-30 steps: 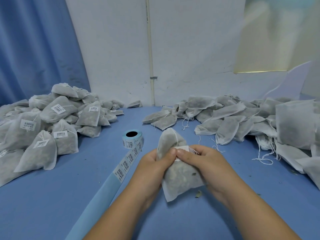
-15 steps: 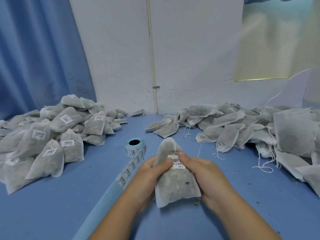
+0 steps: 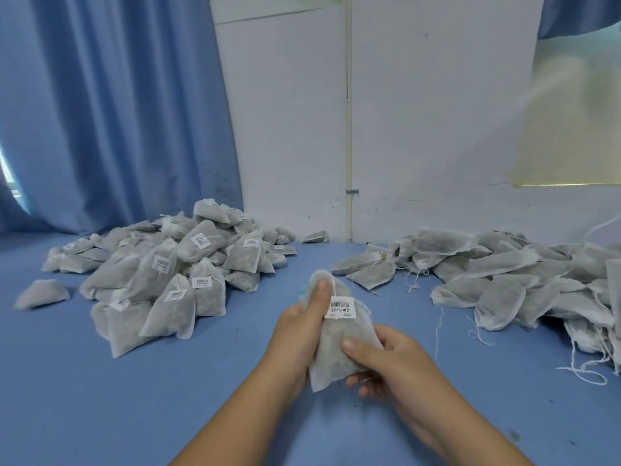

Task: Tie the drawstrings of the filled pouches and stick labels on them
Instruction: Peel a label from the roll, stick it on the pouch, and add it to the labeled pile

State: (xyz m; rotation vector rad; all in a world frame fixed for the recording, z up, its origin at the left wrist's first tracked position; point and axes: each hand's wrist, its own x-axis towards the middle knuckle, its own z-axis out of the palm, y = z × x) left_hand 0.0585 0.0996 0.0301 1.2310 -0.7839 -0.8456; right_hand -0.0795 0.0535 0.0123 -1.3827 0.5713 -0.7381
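A filled pouch (image 3: 331,351) is held upright over the near middle of the blue desk (image 3: 134,398); whether its lower corner touches the surface cannot be told. It is gripped at its upper part by the left hand (image 3: 295,331), with the thumb laid along the front face. Its lower body is clasped by the right hand (image 3: 393,361), with the fingers curled underneath. A barcode label (image 3: 340,307) is already stuck on the front, and the neck appears drawn shut, so this pouch is judged finished and ready to be set aside. Toward the far left corner a heap of labelled pouches (image 3: 161,277) is piled. Along the far right edge a heap of unlabelled pouches (image 3: 487,274) with loose strings is spread, so much work is judged to be left.
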